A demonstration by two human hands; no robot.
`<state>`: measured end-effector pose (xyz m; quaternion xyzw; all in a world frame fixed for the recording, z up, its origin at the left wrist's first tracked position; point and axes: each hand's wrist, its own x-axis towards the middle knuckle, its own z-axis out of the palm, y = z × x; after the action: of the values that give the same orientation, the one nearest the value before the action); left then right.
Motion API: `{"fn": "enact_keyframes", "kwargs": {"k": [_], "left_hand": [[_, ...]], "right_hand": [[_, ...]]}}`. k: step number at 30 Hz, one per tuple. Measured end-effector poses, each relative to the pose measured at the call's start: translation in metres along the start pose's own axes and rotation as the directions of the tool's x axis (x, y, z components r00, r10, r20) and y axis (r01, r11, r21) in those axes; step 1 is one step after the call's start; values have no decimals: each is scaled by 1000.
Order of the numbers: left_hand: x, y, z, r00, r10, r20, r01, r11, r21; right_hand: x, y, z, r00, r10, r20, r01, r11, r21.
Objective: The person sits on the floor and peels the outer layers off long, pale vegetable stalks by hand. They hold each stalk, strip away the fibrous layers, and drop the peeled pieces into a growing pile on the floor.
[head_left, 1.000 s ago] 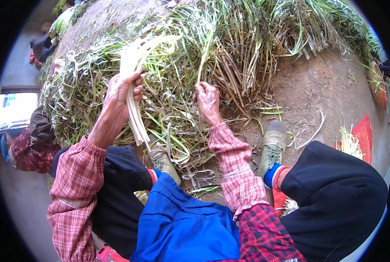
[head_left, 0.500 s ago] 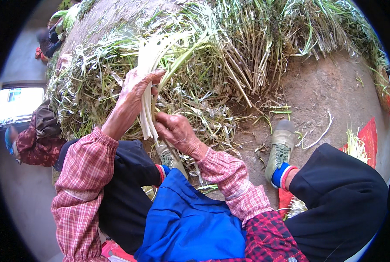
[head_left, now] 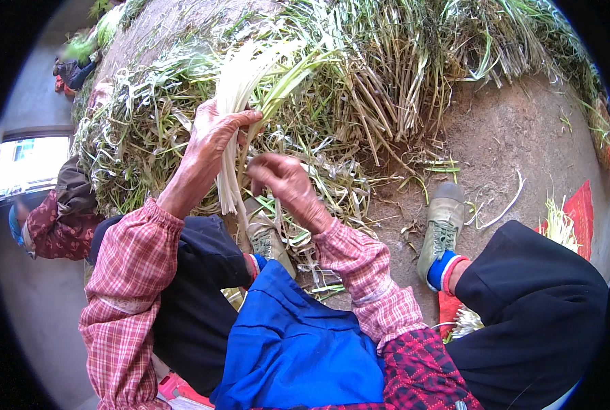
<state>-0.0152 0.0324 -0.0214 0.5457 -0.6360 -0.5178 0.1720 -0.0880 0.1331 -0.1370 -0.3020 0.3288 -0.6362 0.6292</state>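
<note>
Grasping a bundle of pale stalks (head_left: 228, 179) at 10 to 11 o'clock from the centre of view: the fingers of my left hand (head_left: 213, 133) are closed around its middle. The stalks are smooth, slender and nearly parallel; their lower ends hang toward 6 o'clock of that hand, and their tops fan toward 1 o'clock. A greener stem (head_left: 276, 94), limp and ribbon-like at its tip, lies along the bundle's right side and bends toward 1 to 2 o'clock.

My right hand (head_left: 288, 186) is just beside the bundle, at its 4 o'clock, with fingers curled; I cannot tell whether they grip anything.

Beyond both hands, from 10 to 1 o'clock of the view, lies a tangled heap of leaves and stems (head_left: 141, 140), with flat, frayed blades. At 1 o'clock, straight, rod-like stems (head_left: 397, 102) lie side by side. The ground (head_left: 506, 147) is brown and grainy. At 3 o'clock, thin pale strands (head_left: 560, 227) lie beside a flat red sheet (head_left: 580, 210).
</note>
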Motion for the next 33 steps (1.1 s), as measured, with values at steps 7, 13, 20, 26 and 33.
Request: {"fn": "enact_keyframes", "kwargs": {"k": [7,13,20,26,33], "left_hand": [[-8,-1,13,981,143,129,-142,990,-14],[-3,-7,8,995,13,103,-14,1000,13],[4,-16,10,987,117,110,-95,978,-186],[14,-3,-5,991,99,-86,-123,920,-371],[27,1,-19,996,56,-70,-81,904,-420]], "right_hand": [[25,-21,-24,954,-79,-288,96,994,44],[25,-11,-13,928,16,-371,120,932,341],[21,15,-20,948,82,-307,194,615,764],[17,47,-51,944,120,-308,236,408,882],[-10,46,-110,760,69,-646,-181,978,-108]]}}
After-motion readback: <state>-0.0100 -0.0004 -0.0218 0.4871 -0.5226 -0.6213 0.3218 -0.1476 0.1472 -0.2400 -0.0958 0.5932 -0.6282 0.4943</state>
